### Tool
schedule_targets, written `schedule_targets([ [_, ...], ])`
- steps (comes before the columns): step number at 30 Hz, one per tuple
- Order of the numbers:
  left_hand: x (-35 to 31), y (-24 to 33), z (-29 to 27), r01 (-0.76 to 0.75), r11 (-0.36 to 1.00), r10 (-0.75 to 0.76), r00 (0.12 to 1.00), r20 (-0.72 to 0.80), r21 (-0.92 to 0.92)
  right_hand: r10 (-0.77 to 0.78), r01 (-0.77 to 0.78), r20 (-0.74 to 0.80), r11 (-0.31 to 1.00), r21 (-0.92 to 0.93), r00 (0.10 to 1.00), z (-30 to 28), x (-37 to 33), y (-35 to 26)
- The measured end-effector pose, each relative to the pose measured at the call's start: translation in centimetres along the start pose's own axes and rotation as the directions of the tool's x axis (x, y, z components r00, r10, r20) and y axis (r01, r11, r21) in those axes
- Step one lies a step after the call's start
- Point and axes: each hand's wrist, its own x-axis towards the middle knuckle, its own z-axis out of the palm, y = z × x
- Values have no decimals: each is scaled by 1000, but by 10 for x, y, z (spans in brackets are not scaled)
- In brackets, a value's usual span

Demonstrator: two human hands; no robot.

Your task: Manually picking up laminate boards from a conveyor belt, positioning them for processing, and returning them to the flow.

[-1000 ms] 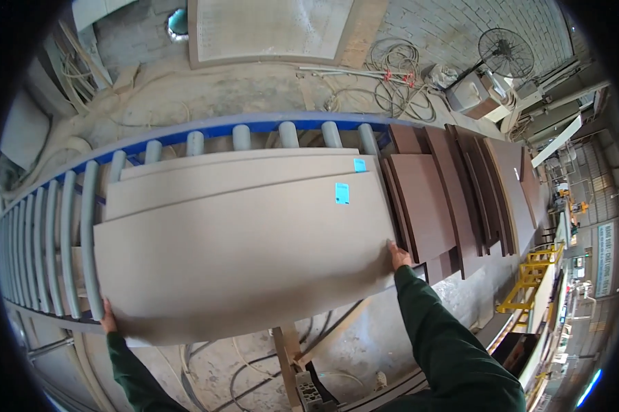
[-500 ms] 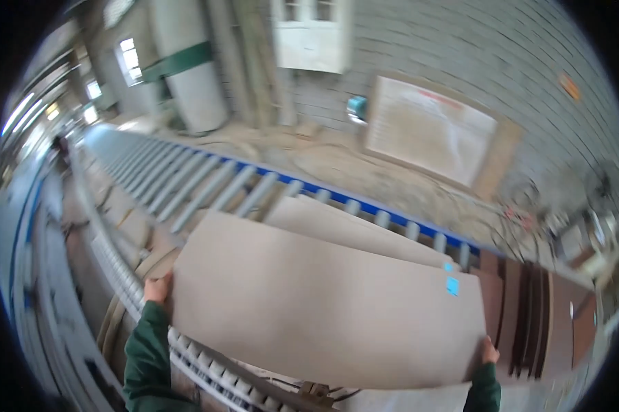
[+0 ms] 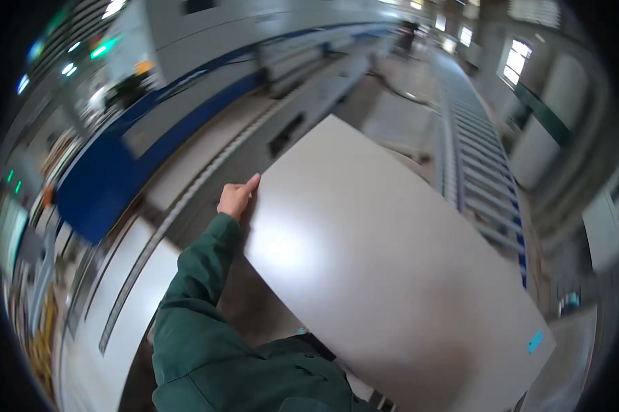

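A large flat greyish-beige panel (image 3: 378, 254) is held up in front of me, tilted, with its surface shining near the left edge. A small light-blue sticker (image 3: 535, 341) marks its far right corner. My left hand (image 3: 235, 198) is closed on the panel's left edge, thumb along the rim. The green sleeve (image 3: 200, 275) of my left arm reaches up from below. My right hand is out of sight; the panel covers the lower right.
To the left runs a long machine with a blue side panel (image 3: 100, 196) and a toothed conveyor track (image 3: 206, 178). A white panel (image 3: 134, 295) lies by that track. On the right a roller conveyor (image 3: 484, 158) leads into the distance. A window (image 3: 517, 62) is beyond.
My view has swung left, away from the brick wall, toward the blue machine. The panel has been lifted and turned with me, off the board below it. My right hand has left the view.
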Motion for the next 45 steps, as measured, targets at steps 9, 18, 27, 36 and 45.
schedule_targets([
  [9,-118,-279,-353,419,908,-373,790,-487,-17,384,-380,248,923,-65,890,191,86,116],
  [18,-315,-487,-579,618,776,-448,396,-801,-128,597,-484,323,794,-367,734,494,-12,77],
  [27,-484,-626,-754,393,747,-560,-61,-826,-536,632,-370,558,772,-517,538,784,-229,-7],
  [36,-567,-703,-816,392,631,-648,-208,-732,-670,673,-172,623,722,-670,398,924,-371,-44],
  [45,-568,-740,-832,805,356,-590,-201,-782,-475,464,289,853,805,-519,238,962,-399,-28],
])
